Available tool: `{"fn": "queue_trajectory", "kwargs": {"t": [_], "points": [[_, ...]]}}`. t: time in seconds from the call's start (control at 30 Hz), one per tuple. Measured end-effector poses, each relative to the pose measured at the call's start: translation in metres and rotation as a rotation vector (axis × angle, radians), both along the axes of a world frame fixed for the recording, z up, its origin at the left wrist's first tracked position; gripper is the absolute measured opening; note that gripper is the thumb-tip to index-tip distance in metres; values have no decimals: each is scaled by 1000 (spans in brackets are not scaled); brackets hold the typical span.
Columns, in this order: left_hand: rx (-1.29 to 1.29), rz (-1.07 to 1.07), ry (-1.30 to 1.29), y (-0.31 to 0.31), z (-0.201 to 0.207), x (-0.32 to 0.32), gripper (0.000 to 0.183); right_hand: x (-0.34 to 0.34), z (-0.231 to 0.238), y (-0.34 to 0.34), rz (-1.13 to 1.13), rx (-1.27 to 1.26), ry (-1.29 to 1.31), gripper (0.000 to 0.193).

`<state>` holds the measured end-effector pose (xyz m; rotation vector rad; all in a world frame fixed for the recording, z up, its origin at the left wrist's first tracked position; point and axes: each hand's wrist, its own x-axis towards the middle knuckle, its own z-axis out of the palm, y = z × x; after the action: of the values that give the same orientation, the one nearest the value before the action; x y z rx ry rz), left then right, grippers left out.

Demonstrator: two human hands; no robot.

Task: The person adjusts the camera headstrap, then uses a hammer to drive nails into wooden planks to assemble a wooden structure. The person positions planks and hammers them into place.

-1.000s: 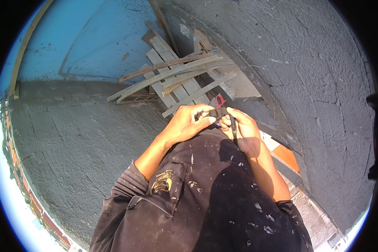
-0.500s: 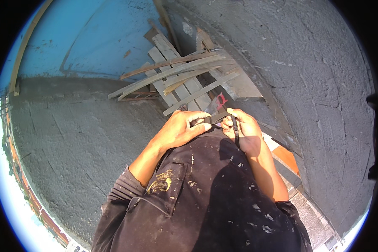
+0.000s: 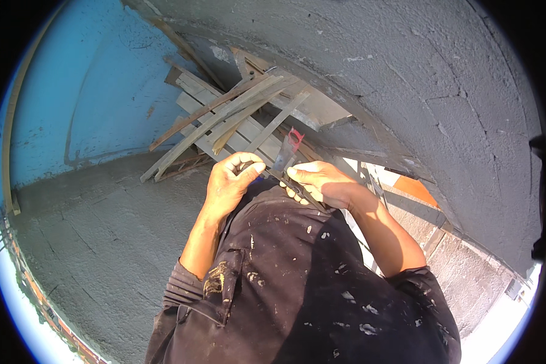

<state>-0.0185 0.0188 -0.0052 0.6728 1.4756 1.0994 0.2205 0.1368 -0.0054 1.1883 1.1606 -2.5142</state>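
Note:
At my waist both hands hold a dark flat strap (image 3: 302, 195), possibly a belt. My left hand (image 3: 223, 185) is closed, thumb against the curled fingers, on the strap's left part. My right hand (image 3: 323, 181) pinches the strap between thumb and fingers, and a length of it slants down to the right below the thumb. What lies inside the left fist is mostly hidden. Just beyond the hands is a handsaw (image 3: 295, 139) with a red handle, its blade pointing down toward my fingers. Below the hands hangs my dark, paint-spotted shirt (image 3: 273, 267).
Beyond the saw lie several long boards (image 3: 224, 115), crossed over pale planks. A blue wall (image 3: 103, 79) rises at the far left above a grey cement surface (image 3: 97, 242). On the right stands a rough grey wall (image 3: 431, 103), with a bright gap (image 3: 406, 188) along its foot.
Both hands have shifted left in the picture as the view turned. The strap, upright in the right hand before, now slants between the hands. More of the saw's blade shows.

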Motion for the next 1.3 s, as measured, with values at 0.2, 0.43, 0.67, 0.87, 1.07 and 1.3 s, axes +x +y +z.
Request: {"fn": "queue_trajectory", "kwargs": {"t": [0.2,0.43,0.67,0.87,1.07,1.3], "points": [[-174,-5,-168,14,6,14,22,103,-3,-16,134,161,-41,37],[-154,-288,-161,38,16,27,23,78,6,-41,-202,300,68,49],[-144,-570,2,42,33,26,30,70,7,-9,-287,44,159,39],[-186,-253,-191,25,12,33,19,100,-11,3,4,6,71,44],[-266,-196,-230,-1,7,59,26,167,-6,0,-40,123,51,37],[-361,-357,-106,-31,35,45,37,131,-23,-7,-210,3,144,27]]}}
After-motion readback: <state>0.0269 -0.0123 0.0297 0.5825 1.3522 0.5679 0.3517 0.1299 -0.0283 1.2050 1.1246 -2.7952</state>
